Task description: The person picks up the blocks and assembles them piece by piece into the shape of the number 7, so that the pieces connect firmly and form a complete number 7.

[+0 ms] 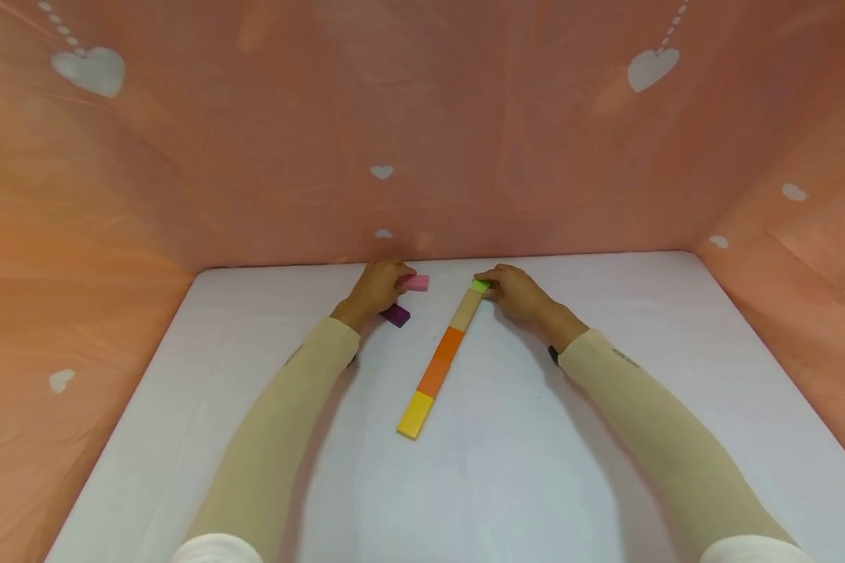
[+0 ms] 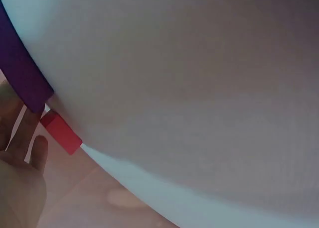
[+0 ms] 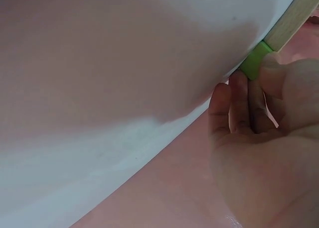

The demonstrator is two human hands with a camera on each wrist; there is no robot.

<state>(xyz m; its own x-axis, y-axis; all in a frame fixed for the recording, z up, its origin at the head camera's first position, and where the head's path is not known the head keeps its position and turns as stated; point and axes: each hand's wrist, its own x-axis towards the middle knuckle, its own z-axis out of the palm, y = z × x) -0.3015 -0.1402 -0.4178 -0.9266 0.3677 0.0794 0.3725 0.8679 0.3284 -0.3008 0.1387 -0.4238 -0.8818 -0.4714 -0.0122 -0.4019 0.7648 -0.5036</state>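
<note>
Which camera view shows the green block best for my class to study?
The right wrist view: the green block appears largest there, though the right hand partly covers it. The head view shows it small, at the far end of the row of blocks, also partly covered. The left wrist view doesn't show it.

"Right wrist, quick?"
"Right-hand grip pinches a green block between thumb and fingertips; pale wood-coloured block butts against it end to end, cut off at top right."
"Rest?"
"White table, largely in shadow; pink backdrop past its diagonal edge; other fingers loosely bent."
</note>
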